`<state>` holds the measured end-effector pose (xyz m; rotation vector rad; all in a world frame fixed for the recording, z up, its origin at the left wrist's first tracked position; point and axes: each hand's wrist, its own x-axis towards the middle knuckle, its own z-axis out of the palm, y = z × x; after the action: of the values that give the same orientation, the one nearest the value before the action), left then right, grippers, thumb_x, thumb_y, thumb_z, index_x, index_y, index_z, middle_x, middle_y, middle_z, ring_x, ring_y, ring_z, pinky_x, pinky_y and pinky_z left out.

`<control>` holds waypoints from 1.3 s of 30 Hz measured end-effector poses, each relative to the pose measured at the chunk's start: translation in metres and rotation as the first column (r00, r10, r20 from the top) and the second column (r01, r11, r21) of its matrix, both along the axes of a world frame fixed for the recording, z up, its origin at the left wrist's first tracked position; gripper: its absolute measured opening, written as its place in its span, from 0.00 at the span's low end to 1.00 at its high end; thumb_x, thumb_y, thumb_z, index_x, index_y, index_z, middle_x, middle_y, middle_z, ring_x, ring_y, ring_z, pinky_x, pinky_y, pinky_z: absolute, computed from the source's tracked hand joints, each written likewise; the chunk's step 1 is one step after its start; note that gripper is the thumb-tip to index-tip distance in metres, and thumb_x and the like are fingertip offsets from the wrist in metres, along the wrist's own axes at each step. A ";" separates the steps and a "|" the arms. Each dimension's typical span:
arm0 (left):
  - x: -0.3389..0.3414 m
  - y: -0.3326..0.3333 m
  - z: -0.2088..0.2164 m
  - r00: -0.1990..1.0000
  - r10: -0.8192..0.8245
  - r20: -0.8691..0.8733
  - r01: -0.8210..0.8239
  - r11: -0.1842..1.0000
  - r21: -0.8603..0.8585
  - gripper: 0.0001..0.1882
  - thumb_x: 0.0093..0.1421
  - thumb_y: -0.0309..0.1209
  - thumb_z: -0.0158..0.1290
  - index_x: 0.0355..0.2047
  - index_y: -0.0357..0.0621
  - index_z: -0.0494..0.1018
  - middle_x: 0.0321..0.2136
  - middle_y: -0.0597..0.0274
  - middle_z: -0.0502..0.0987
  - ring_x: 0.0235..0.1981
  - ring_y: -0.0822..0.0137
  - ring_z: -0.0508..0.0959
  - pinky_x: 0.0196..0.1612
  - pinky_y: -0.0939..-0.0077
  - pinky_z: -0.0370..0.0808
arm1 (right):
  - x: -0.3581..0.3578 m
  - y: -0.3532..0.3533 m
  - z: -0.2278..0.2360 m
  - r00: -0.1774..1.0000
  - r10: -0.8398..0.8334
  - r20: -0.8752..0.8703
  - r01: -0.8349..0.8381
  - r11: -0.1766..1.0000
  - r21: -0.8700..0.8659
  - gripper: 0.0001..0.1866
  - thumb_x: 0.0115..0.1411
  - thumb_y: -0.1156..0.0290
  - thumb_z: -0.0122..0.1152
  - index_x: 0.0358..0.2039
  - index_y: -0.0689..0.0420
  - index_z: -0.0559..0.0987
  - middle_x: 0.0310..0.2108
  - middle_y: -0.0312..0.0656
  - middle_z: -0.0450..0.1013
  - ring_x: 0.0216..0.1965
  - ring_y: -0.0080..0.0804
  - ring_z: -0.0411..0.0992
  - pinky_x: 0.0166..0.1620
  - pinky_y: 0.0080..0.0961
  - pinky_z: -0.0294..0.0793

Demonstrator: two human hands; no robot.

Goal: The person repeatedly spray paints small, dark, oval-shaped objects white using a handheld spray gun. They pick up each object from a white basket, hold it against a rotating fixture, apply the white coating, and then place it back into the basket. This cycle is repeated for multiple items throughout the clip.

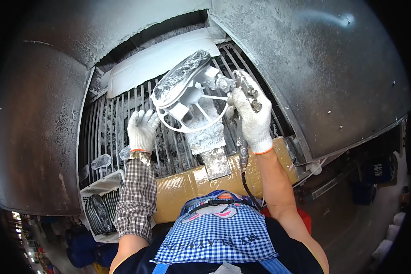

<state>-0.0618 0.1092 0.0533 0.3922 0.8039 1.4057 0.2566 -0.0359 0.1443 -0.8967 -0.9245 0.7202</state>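
In a white knit glove, my right hand is closed round a metal spray gun, whose head points left. Its hose runs down toward my apron. Left of the gun, a long oval piece with a dark glossy face and pale edge lies tilted on a white-coated spoked wheel stand. My left hand, also gloved, rests by the wheel's left rim with fingers apart and nothing in them. Whether its fingertips touch the rim, I cannot tell.
Dusty metal slats lie beneath the stand, between dark metal side walls. A white sheet lies at the back. Brown cardboard covers the front edge. At left, a white basket holds several dark oval pieces.
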 end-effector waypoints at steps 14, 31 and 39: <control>0.045 -0.088 -0.032 0.988 -0.138 0.072 0.149 0.973 -0.174 0.15 0.72 0.42 0.52 0.40 0.41 0.77 0.43 0.47 0.82 0.44 0.49 0.82 0.50 0.53 0.82 | -0.020 -0.014 0.016 0.993 0.117 -0.014 -0.117 0.989 -0.086 0.29 0.73 0.75 0.60 0.71 0.68 0.68 0.34 0.35 0.77 0.29 0.17 0.72 0.33 0.16 0.73; 0.056 -0.104 -0.031 0.951 -0.245 0.190 0.260 0.964 -0.059 0.32 0.74 0.47 0.48 0.64 0.27 0.67 0.63 0.30 0.71 0.64 0.38 0.74 0.66 0.44 0.74 | -0.016 -0.023 0.007 0.993 0.085 -0.085 -0.090 0.994 -0.055 0.27 0.72 0.76 0.62 0.69 0.68 0.71 0.48 0.40 0.81 0.32 0.15 0.74 0.34 0.15 0.76; 0.049 -0.102 -0.022 0.947 -0.232 0.223 0.252 0.965 -0.065 0.32 0.74 0.47 0.49 0.64 0.28 0.68 0.62 0.30 0.73 0.62 0.39 0.76 0.67 0.45 0.74 | 0.001 -0.030 0.014 0.990 0.047 -0.131 -0.057 0.996 -0.070 0.26 0.73 0.74 0.61 0.69 0.66 0.70 0.34 0.34 0.78 0.30 0.15 0.73 0.33 0.15 0.75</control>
<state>-0.0123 0.0073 0.0313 0.2526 0.6193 1.1528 0.2575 -0.0663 0.1587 -0.8826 -0.8131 0.8522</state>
